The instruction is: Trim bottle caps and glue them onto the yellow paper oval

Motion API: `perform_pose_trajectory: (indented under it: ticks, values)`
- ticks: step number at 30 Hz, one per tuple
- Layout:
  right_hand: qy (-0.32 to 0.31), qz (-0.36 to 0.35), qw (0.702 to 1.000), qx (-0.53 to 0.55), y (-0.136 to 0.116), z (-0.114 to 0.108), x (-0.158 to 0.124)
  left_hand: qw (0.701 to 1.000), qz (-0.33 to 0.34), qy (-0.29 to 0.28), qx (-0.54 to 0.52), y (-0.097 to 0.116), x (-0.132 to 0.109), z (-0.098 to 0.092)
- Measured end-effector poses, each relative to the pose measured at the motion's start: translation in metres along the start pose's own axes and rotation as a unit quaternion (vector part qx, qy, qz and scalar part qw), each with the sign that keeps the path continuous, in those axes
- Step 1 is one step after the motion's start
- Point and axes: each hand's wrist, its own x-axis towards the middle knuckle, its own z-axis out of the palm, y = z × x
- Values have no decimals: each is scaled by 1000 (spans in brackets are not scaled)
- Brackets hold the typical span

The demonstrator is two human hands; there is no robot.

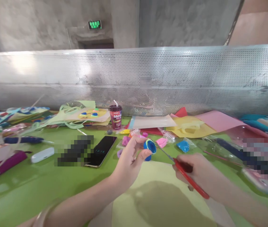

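Observation:
My left hand (130, 160) is closed, pinching a small hollow blue clay piece (151, 146) with a yellow-green rim between thumb and fingers. Its open side faces up and toward me. Red-handled scissors (187, 177) are gripped in my right hand (200, 168), their blades pointing up and left close to the clay piece; whether they touch it I cannot tell. Just under the piece, another blue lump (148, 158) shows partly. A pale yellow paper sheet (162, 205) lies below both hands. Behind them are pink clay (161, 142) and blue clay (183, 146) in clear bags.
A phone (103, 150) and a white case (42, 155) lie left on the green table. A drink cup with a straw (116, 118) stands at the back. Coloured paper (192, 127) is spread along a perforated metal screen (171, 82). A purple power strip (13, 164) sits far left.

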Motion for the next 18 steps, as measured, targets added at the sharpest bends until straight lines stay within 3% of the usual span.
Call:
perform_pose_trajectory:
  ticks: [4,10,18]
  values:
    - [42,-39,994,-94,-3,-1,-2,999,5,31,18,0,0,-1]
    - [129,-96,951,-265,-2,1,-2,999,33,32,27,0,0,-1]
    - [154,-108,936,-298,-1,-1,-1,999,35,28,25,1,-1,2]
